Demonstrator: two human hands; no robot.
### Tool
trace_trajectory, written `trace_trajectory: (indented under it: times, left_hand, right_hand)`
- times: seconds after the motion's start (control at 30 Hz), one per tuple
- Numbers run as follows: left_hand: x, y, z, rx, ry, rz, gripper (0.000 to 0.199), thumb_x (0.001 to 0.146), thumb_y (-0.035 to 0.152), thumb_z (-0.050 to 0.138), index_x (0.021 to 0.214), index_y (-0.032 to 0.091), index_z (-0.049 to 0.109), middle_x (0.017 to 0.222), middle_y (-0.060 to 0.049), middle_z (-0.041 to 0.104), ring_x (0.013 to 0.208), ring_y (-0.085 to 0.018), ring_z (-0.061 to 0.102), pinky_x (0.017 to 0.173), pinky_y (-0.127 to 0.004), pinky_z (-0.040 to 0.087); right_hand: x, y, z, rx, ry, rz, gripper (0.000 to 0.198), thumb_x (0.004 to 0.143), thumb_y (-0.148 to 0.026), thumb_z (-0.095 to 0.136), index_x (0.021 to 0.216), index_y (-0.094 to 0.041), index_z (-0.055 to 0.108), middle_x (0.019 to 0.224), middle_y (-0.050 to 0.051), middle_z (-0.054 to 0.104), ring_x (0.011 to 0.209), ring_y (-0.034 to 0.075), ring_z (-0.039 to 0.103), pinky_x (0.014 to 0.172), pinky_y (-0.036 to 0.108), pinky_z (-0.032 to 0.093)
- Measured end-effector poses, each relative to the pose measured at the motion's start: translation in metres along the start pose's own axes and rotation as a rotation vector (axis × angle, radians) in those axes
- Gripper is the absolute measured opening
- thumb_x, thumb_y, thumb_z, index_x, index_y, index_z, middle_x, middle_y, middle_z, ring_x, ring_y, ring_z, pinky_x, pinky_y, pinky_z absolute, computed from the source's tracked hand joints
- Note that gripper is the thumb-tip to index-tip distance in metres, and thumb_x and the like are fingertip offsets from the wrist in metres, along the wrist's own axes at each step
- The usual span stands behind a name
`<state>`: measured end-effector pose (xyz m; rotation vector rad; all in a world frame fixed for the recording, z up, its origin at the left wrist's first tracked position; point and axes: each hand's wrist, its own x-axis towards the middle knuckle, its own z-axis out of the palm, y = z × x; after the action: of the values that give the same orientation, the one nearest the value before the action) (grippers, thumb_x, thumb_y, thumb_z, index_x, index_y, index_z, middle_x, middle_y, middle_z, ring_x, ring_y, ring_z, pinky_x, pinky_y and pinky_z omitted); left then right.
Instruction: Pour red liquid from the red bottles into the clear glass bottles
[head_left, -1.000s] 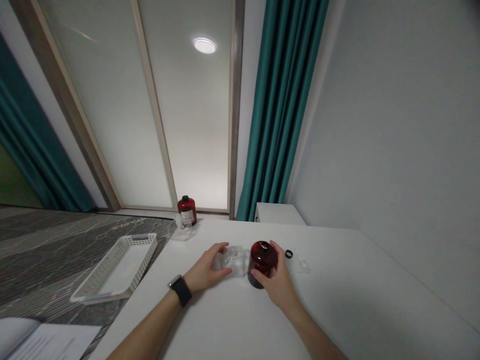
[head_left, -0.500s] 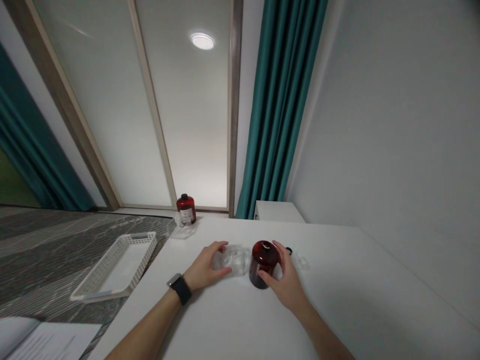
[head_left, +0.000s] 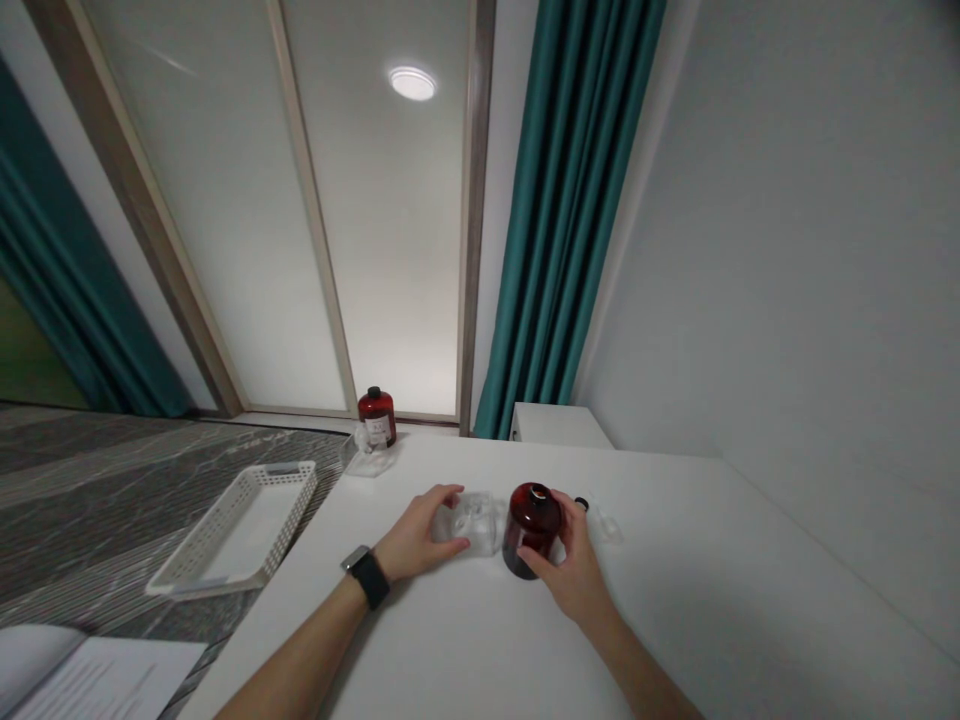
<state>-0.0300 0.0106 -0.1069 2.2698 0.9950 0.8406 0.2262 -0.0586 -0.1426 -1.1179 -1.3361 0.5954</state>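
Observation:
My right hand [head_left: 566, 560] is wrapped around the right side of a dark red, see-through bottle [head_left: 529, 530], thumb in front and fingers behind. The bottle leans slightly, and its narrow mouth is uncapped. To its left, my left hand [head_left: 424, 535] has thumb and fingers around the left part of a clear plastic container [head_left: 476, 522] on the white table [head_left: 465, 640]. What the container holds, if anything, is hard to make out. Just beyond my right hand lies a small black cap [head_left: 582, 504], beside a clear plastic piece [head_left: 606, 525].
A second red bottle [head_left: 377, 418] with a black cap and white label stands at the far left corner, by clear plastic packaging [head_left: 369, 460]. Left of the table are a white perforated basket [head_left: 225, 540] and an open book [head_left: 124, 675]. A white cabinet [head_left: 559, 425] stands behind.
My view has shifted slightly. The bottle in my right hand seems to lean a little more to the right, showing more of its mouth. My left hand stays at the clear container.

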Motion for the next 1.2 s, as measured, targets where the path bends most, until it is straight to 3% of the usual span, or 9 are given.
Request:
trace_trajectory:
  times: [0.17, 0.53, 0.67, 0.9, 1.2]
  left_hand:
    - [-0.001, 0.002, -0.001, 0.002, -0.023, 0.002, 0.068, 0.069, 0.032, 0.077, 0.131, 0.021, 0.049, 0.118, -0.009, 0.063, 0.108, -0.029, 0.059, 0.098, -0.046, 0.046]
    - [-0.003, 0.017, -0.007, -0.121, 0.022, 0.064, 0.062, 0.073, 0.026, 0.073, 0.129, 0.022, 0.048, 0.113, -0.008, 0.058, 0.104, -0.027, 0.057, 0.097, -0.044, 0.047]
    - [-0.005, 0.028, -0.009, -0.108, -0.009, 0.132, 0.065, 0.071, 0.021, 0.072, 0.131, 0.022, 0.046, 0.117, -0.009, 0.054, 0.107, -0.027, 0.054, 0.098, -0.044, 0.046]
    - [-0.005, 0.036, -0.011, -0.133, -0.006, 0.12, 0.069, 0.069, 0.025, 0.078, 0.131, 0.021, 0.047, 0.116, -0.009, 0.056, 0.105, -0.026, 0.055, 0.096, -0.043, 0.048]
    - [-0.006, 0.041, -0.012, -0.105, -0.053, 0.167, 0.065, 0.074, 0.03, 0.075, 0.132, 0.021, 0.048, 0.118, -0.01, 0.055, 0.108, -0.028, 0.052, 0.098, -0.044, 0.046]
  right_hand:
    - [0.001, -0.005, -0.001, -0.025, 0.006, -0.013, 0.071, 0.07, -0.021, 0.076, 0.132, -0.026, 0.043, 0.136, 0.012, 0.053, 0.125, 0.029, 0.054, 0.108, 0.052, 0.042]
    - [0.002, -0.022, -0.025, -0.256, -0.074, -0.058, 0.067, 0.071, -0.021, 0.073, 0.134, -0.024, 0.049, 0.136, 0.011, 0.058, 0.123, 0.031, 0.057, 0.108, 0.05, 0.044]
    - [0.006, -0.03, -0.034, -0.383, -0.15, -0.132, 0.068, 0.072, -0.023, 0.072, 0.135, -0.024, 0.049, 0.135, 0.012, 0.059, 0.123, 0.032, 0.058, 0.105, 0.05, 0.047]
    - [0.012, -0.046, -0.046, -0.496, -0.341, -0.278, 0.071, 0.072, -0.021, 0.072, 0.138, -0.027, 0.046, 0.133, 0.012, 0.062, 0.121, 0.034, 0.06, 0.101, 0.048, 0.051]
    - [0.014, -0.053, -0.056, -0.562, -0.52, -0.244, 0.077, 0.073, -0.021, 0.071, 0.144, -0.031, 0.042, 0.141, 0.01, 0.056, 0.128, 0.035, 0.054, 0.106, 0.052, 0.046]
